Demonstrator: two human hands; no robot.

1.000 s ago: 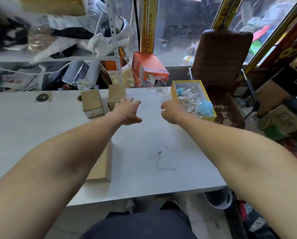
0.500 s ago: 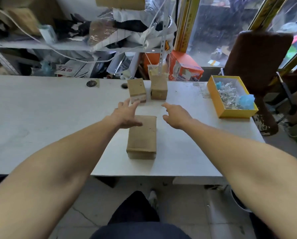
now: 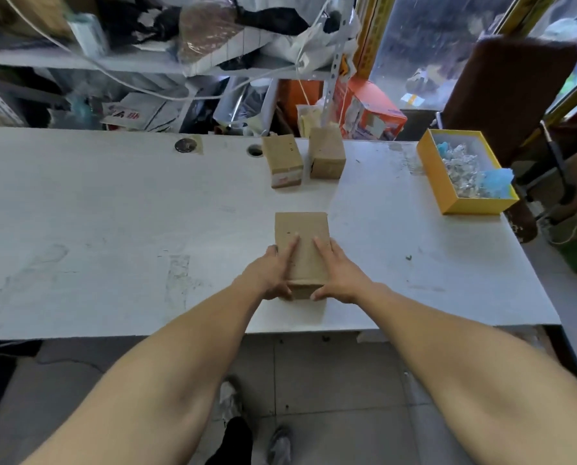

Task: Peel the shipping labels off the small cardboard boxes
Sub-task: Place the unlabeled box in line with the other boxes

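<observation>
A plain brown cardboard box (image 3: 302,229) lies flat on the white table (image 3: 112,213) near its front edge. My left hand (image 3: 273,275) and my right hand (image 3: 339,275) hold its near end from both sides, fingers laid along the top and thumbs on the near face. No label shows on its top. Two smaller cardboard boxes stand at the back of the table: the left one (image 3: 282,159) has a white and red label (image 3: 286,179) on its near face, the right one (image 3: 326,156) shows bare cardboard.
A yellow open box (image 3: 438,182) with crumpled foil and blue bits sits at the table's right edge. Behind the table are an orange carton (image 3: 367,109), cluttered shelves and cables. A brown chair (image 3: 508,88) stands at the right.
Both hands have drawn back from the far boxes and closed on the near end of the flat box. The view has swung left and pulled back.
</observation>
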